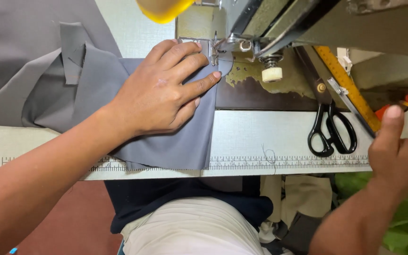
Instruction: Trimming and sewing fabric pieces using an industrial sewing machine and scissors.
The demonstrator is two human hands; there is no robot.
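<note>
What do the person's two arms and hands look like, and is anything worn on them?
Both forearms are bare, with no sleeves in view. The left hand and right hand wear no gloves or rings that I can see. Nails are short. Something small and blue shows by the left arm at the bottom edge, unclear what.

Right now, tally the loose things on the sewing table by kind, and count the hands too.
Grey cloth: 1
Black scissors: 1
Yellow ruler: 1
Hands: 2, left hand flat on the cloth, right hand off the table edge
Total: 5
</note>
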